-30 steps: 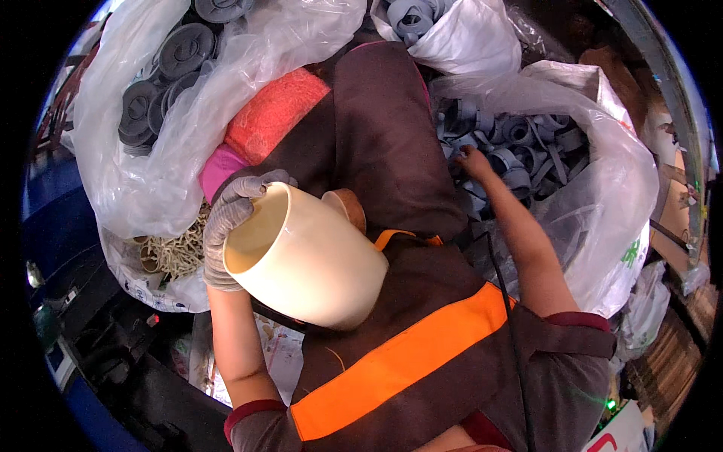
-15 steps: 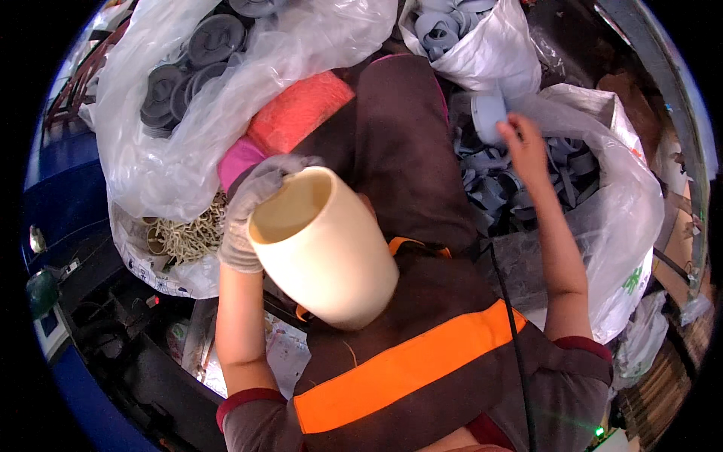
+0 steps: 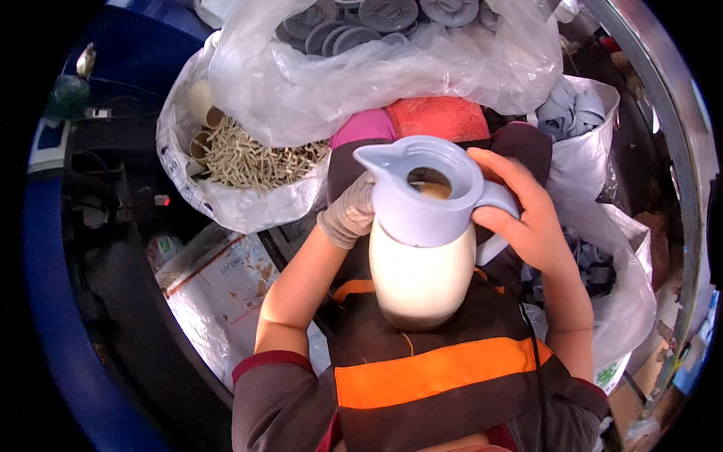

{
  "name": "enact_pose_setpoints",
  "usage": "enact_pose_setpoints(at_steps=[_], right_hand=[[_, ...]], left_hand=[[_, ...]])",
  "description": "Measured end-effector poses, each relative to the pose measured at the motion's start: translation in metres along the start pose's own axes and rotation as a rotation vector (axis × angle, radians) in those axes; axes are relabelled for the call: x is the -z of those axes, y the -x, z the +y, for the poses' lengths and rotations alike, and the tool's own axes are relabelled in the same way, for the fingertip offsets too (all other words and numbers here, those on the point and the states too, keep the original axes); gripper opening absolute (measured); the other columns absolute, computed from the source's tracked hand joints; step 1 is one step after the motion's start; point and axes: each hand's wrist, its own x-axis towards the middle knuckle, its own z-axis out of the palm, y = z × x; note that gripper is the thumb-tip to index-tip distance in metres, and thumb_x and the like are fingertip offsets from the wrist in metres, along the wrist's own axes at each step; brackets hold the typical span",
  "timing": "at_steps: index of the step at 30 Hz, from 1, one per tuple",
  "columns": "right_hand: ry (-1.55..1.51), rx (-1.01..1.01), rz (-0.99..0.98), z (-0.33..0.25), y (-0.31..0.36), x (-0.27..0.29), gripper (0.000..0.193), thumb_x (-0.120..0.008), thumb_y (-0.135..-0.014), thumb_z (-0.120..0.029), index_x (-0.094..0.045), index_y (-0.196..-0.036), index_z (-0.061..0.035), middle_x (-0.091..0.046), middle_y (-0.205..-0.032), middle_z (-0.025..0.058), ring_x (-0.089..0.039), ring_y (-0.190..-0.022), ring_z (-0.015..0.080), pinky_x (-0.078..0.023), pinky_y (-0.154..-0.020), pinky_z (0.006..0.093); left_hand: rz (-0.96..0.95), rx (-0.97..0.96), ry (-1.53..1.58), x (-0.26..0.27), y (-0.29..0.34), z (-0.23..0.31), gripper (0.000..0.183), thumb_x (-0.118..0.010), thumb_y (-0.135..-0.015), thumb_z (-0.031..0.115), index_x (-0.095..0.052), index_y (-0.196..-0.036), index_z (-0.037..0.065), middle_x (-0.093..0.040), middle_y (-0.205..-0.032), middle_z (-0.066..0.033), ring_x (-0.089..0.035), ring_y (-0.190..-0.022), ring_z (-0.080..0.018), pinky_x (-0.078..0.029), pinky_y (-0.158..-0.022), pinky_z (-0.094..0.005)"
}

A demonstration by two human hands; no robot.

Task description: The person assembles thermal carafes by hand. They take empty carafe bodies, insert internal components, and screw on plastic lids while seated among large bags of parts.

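A cream, barrel-shaped jug body (image 3: 422, 282) stands near my lap, in front of my chest. On its top sits a pale grey-blue jug collar (image 3: 419, 224) with a spout pointing left and a handle on the right; its round opening shows the inside. My left hand (image 3: 351, 212), in a thin whitish glove, is closed on the jug's left side, its fingertips hidden behind it. My bare right hand (image 3: 527, 218) grips the collar, its fingers at the rim and thumb by the handle.
Ahead, a clear plastic bag (image 3: 422, 71) holds several grey round lids (image 3: 388, 11). At left, a white sack (image 3: 188, 169) holds beige strips (image 3: 260, 158) and cream pieces. White sacks with grey-blue parts (image 3: 571, 111) stand at right. A red pad (image 3: 440, 118) lies by my knees.
My right hand has brought the grey-blue collar from the right-hand sack onto the jug body. The body has gone from tilted to more upright, and the view has shifted.
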Motion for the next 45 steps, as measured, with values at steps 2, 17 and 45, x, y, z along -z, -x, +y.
enact_pose_setpoints(at_steps=[2,17,45], right_hand=[[-0.218,-0.228,-0.017,0.014,0.006,-0.002,0.045,-0.062,-0.085,-0.016,-0.053,-0.128,-0.0061,-0.059,-0.094,0.0002,-0.048,-0.065,0.0034,-0.041,-0.058,0.0182],[-0.337,-0.519,0.052,0.035,-0.024,-0.013,0.037,-0.055,-0.093,-0.023,-0.057,-0.123,-0.0024,-0.047,-0.068,-0.006,-0.034,-0.049,-0.0014,-0.024,-0.041,0.0156],[0.08,-0.164,-0.098,0.063,-0.016,-0.009,0.033,-0.055,-0.091,-0.016,-0.058,-0.121,-0.0042,-0.063,-0.114,0.0119,-0.059,-0.106,0.0174,-0.045,-0.091,0.0296]], left_hand=[[-0.006,-0.004,0.067,0.003,-0.001,-0.008,0.068,-0.074,-0.076,0.036,-0.048,-0.129,0.003,-0.055,-0.124,-0.006,-0.051,-0.115,-0.0164,-0.038,-0.101,-0.0329],[0.066,-0.012,0.638,0.012,0.008,-0.028,0.058,-0.057,-0.09,0.042,-0.045,-0.131,0.002,-0.054,-0.127,-0.0089,-0.051,-0.116,-0.0172,-0.04,-0.102,-0.0328],[0.05,0.087,-0.078,-0.014,0.016,-0.002,0.067,-0.067,-0.081,0.033,-0.04,-0.134,0.003,-0.052,-0.122,-0.0056,-0.049,-0.113,-0.0156,-0.039,-0.097,-0.0302]])
